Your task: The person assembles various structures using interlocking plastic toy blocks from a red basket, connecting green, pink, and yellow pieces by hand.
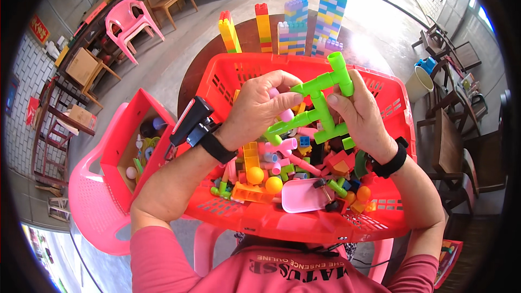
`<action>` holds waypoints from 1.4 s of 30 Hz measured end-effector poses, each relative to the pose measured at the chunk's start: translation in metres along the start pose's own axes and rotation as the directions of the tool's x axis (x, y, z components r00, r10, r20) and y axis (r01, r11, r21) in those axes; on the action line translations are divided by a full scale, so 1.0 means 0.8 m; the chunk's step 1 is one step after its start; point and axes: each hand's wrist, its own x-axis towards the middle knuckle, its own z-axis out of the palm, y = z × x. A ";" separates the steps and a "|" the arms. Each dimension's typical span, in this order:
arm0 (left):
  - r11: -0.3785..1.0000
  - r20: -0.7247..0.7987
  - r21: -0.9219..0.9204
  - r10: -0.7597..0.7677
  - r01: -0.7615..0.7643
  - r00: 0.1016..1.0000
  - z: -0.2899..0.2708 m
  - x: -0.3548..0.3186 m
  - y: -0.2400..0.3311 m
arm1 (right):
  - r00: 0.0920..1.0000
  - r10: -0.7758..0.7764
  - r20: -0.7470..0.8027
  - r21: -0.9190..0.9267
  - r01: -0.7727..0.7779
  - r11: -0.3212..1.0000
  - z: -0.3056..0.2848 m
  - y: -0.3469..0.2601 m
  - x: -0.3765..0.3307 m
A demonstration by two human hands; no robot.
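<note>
My left hand [259,109] and my right hand [364,115] both grip a bright green structure of joined plastic pipes [321,103], held above a red plastic basket [399,106]. A pale pink tube piece [286,114] shows under my left fingers. The basket is full of mixed toy parts: pink and green tubes, yellow balls [255,175], red blocks and a pink scoop-shaped piece [303,195]. Each wrist wears a black band, and the left one carries a small black device [191,122].
Several towers of coloured building bricks [296,27] stand on a round dark table [249,35] behind the basket. A red open box [133,146] with small toys rests on a pink plastic chair [92,201] at my left. More chairs and wooden furniture ring the concrete floor.
</note>
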 end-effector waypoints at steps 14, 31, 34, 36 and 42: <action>0.998 0.021 0.068 0.003 -0.005 1.000 0.005 -0.008 0.012 | 0.997 -0.074 -0.038 -0.123 0.069 0.990 0.012 -0.010 -0.016; 0.870 -0.013 -0.492 -0.053 0.040 0.999 0.004 0.016 -0.036 | 0.983 0.124 -0.138 0.198 -0.095 0.976 -0.041 0.010 0.022; 0.868 0.003 -0.494 -0.065 0.058 0.998 0.017 0.005 -0.038 | 0.987 0.158 -0.003 0.311 -0.149 0.939 -0.042 0.000 0.017; 0.874 -0.006 -0.485 -0.047 0.038 0.999 0.018 0.001 -0.034 | 0.980 0.194 0.047 0.405 -0.196 0.893 -0.045 -0.007 0.016; 0.926 -0.049 -0.375 -0.068 0.045 0.997 0.017 -0.003 -0.020 | 0.995 0.096 0.003 0.341 -0.091 0.936 -0.026 -0.016 0.005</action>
